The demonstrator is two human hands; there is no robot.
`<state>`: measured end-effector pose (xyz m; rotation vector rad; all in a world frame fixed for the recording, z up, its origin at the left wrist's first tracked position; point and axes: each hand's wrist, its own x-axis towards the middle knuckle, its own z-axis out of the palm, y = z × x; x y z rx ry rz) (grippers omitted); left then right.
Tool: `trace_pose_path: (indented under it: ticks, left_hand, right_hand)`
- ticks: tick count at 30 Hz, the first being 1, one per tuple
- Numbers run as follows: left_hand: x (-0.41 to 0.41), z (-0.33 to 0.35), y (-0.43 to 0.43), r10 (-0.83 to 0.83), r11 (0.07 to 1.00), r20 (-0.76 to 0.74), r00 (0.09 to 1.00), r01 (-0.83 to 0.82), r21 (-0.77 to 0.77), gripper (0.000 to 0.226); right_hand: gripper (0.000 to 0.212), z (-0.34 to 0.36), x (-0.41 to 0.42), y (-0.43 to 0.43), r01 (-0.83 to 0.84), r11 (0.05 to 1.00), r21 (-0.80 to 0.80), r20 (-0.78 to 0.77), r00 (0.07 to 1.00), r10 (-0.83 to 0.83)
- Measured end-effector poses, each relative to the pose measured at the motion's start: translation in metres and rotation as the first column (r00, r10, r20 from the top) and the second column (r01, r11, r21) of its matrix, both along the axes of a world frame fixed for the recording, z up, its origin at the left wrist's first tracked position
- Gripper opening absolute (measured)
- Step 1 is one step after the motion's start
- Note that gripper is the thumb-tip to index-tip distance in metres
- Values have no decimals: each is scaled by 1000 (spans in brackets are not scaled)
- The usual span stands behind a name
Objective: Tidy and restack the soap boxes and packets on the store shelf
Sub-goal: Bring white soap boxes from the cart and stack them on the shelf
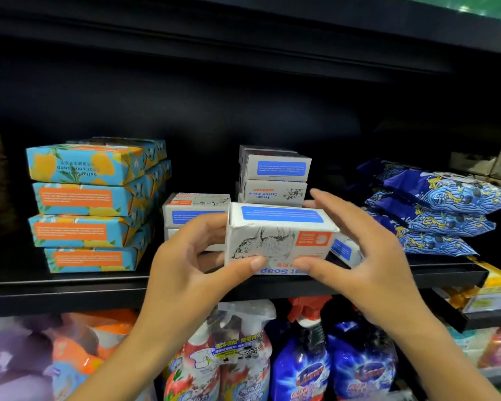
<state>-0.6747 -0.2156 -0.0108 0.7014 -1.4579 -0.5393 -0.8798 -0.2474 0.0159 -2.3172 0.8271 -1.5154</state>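
Roughly, the tidying looks about half done. On the shelf (70, 280) the blue-and-orange packets (90, 204) at the left stand in a fairly even pile of four, and the dark blue patterned packets (440, 215) at the right lie stacked, though fanned out. The white boxes in the middle are what is left: a low white pile (191, 212) sits left of centre, a taller white pile (275, 178) stands behind it to the right, and a tilted white box (344, 250) lies askew on the shelf, partly hidden by the right hand.

The held white soap box (275, 235) is in the air just in front of the shelf edge, upside down to judge by its lettering, and not yet placed.

The left hand (185, 256) grips its left end, thumb on the lower front face and fingers curled behind. The right hand (368, 256) holds the right end, thumb pressed to the lower front edge, fingers spread and straighter, reaching round behind; their contact at the back is hidden. Both forearms rise from below, over the spray bottles (243, 357).
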Motion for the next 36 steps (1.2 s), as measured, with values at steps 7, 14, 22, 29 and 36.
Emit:
trace_pose_path:
  ticks: [7,14,22,29,36]
  left_hand:
    - [1,-1,-2,55,995,93,994,-47,-88,44]
    - [8,-1,-6,335,935,300,893,-275,-224,40]
    - [15,-10,-28,512,849,692,510,-423,-317,21]
    - [12,-17,-36,458,868,765,452,-413,-275,28]
    - [-7,-15,-37,424,882,733,531,-425,-203,24]
  right_hand:
    - [40,-5,6,2,-22,999,47,10,1000,21]
    - [38,-9,2,6,66,997,-39,103,993,-62]
    - [33,-11,-48,-15,398,916,49,327,861,-391]
    - [29,-17,-57,-48,546,820,170,297,765,-571]
    - [40,-10,-60,-58,667,721,187,111,715,-690]
